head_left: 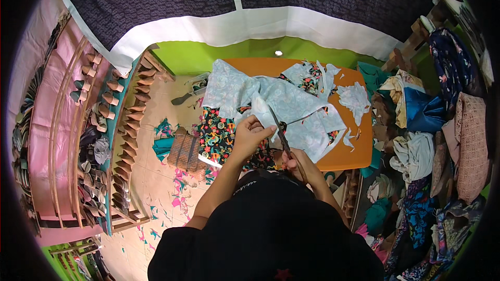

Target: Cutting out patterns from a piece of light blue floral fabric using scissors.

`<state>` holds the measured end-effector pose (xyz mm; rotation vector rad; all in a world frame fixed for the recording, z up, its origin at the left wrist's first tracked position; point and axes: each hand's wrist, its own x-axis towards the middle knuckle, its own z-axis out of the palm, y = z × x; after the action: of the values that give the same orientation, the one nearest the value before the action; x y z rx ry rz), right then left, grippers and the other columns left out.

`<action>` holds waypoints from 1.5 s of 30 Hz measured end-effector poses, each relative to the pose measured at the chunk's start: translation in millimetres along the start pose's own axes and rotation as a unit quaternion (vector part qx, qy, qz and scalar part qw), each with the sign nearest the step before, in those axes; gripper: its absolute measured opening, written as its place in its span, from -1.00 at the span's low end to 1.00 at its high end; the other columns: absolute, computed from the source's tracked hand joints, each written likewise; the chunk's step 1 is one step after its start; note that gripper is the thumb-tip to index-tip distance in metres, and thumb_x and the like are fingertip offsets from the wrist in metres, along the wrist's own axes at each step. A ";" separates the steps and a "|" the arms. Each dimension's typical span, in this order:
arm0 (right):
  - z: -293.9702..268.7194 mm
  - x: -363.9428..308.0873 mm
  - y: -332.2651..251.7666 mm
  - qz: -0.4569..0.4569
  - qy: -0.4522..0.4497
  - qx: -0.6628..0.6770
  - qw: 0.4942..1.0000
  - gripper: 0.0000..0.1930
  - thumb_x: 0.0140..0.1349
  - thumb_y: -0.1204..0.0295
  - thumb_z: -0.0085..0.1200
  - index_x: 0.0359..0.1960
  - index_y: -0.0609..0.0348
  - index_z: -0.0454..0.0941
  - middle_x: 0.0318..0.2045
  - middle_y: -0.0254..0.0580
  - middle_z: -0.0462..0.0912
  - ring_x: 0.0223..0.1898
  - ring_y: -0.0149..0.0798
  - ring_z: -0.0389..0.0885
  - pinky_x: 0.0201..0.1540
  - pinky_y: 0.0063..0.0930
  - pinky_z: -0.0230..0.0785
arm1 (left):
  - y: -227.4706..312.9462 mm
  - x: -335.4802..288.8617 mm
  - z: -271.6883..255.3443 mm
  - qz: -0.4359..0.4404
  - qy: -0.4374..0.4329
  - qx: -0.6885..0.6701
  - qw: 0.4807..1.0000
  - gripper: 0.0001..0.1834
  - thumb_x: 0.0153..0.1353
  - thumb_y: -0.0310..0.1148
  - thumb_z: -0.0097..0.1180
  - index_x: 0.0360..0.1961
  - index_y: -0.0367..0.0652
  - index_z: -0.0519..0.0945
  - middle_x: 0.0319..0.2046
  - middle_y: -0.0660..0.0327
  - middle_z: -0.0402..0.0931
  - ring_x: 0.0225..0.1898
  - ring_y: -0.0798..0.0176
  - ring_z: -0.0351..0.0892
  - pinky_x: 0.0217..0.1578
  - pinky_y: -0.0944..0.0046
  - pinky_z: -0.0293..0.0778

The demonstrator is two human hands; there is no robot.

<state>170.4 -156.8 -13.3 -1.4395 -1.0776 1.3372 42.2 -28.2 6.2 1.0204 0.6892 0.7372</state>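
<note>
Both hands raised, left hand (249,132) pinching pale fabric (291,105), right hand (298,162) gripping scissors (278,125)

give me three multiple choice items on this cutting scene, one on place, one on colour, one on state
1. Where does the pale blue cloth lie?
A. on the table
B. on the floor
C. on the shelves

2. What colour is the table?
A. white
B. orange
C. grey

3. What is the right hand doing?
A. resting empty
B. holding a cup
C. holding scissors

Answers: 1 A, the cloth is spread on the tabletop under the left hand. 2 B, its bare edge shows orange. 3 C, its fingers grip the handles, and the blades point into the cloth.
</note>
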 end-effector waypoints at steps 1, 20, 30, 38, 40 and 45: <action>-1.2 -0.7 -2.2 0.056 -0.034 0.103 0.992 -0.24 -0.34 -0.38 -0.02 -0.45 0.14 0.23 -0.65 -0.55 0.11 -0.64 -0.64 0.10 -0.60 -0.75 0.02 | -0.2 -0.1 -0.8 -0.008 -0.002 0.023 1.000 -0.74 -0.09 -0.60 0.14 -0.31 -0.33 0.44 -0.42 0.20 0.50 -0.43 0.46 0.46 -0.38 0.50 0.38; 8.1 -2.0 10.9 0.098 -0.124 0.279 0.947 -0.38 -0.15 0.02 0.06 -0.18 0.29 0.26 -0.63 -0.51 0.15 -0.67 -0.61 0.16 -0.69 -0.76 0.08 | -4.5 -5.2 4.8 0.025 0.091 0.063 0.994 -0.80 -0.12 -0.56 0.21 -0.45 -0.35 0.45 -0.54 0.20 0.50 -0.54 0.47 0.48 -0.52 0.55 0.39; -3.9 -0.2 10.2 0.191 -0.042 0.114 0.974 -0.30 0.05 -0.22 -0.24 -0.27 0.32 0.42 -0.66 -0.48 0.21 -0.66 -0.57 0.19 -0.68 -0.70 0.09 | -53.5 18.9 -27.0 -0.119 0.092 -0.118 0.981 -0.85 0.02 -0.45 0.12 -0.58 -0.22 0.41 -0.61 0.32 0.40 -0.56 0.49 0.38 -0.53 0.52 0.34; -26.8 -35.6 15.3 0.201 0.033 -0.212 0.956 -0.40 -0.21 -0.08 0.18 -0.47 0.32 0.42 -0.55 -0.08 0.51 -0.43 -0.21 0.49 -0.37 -0.40 0.29 | -57.0 31.0 -52.2 -0.086 0.102 -0.267 0.954 -0.90 0.00 -0.48 0.07 -0.53 -0.13 0.38 -0.43 0.30 0.41 -0.39 0.39 0.41 -0.26 0.45 0.37; -27.9 -39.2 19.8 0.174 0.090 -0.278 0.940 -0.31 -0.37 -0.07 0.28 -0.41 0.32 0.37 -0.47 0.00 0.52 -0.36 -0.12 0.53 -0.31 -0.38 0.33 | -67.6 37.1 -59.7 -0.071 0.105 -0.286 0.950 -0.92 -0.02 -0.55 0.02 -0.51 -0.18 0.37 -0.42 0.24 0.41 -0.36 0.34 0.43 -0.25 0.41 0.39; -26.6 -37.9 9.8 0.129 0.093 -0.254 0.954 -0.14 -0.46 -0.05 0.34 -0.20 0.34 0.26 -0.36 0.06 0.49 -0.28 -0.05 0.50 -0.19 -0.40 0.31 | -67.2 43.7 -58.4 -0.110 0.083 -0.273 0.952 -0.71 0.00 -0.61 0.02 -0.26 -0.21 0.25 -0.35 0.15 0.38 -0.27 0.28 0.46 -0.24 0.36 0.43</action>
<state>195.5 -196.9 -12.5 -2.1034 -1.1879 1.1091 35.3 13.1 -83.7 0.3706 0.6779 0.7642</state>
